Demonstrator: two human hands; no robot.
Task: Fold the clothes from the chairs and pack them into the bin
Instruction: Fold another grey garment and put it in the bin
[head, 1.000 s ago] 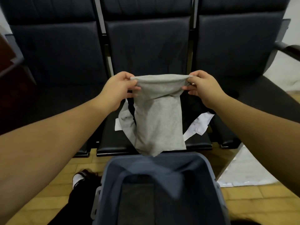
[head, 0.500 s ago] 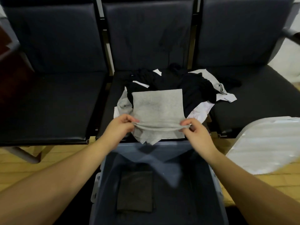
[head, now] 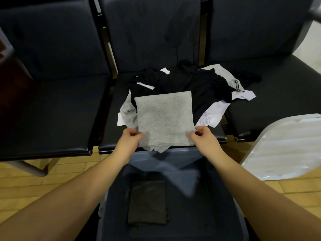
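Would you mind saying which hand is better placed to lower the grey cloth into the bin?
Neither: left hand and right hand pinch opposite near corners of the grey cloth, directly above the bin.

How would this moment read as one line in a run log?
step: folding grey knit garment on middle chair | left hand: pinching near corner | right hand: pinching near corner | bin: one dark folded cloth
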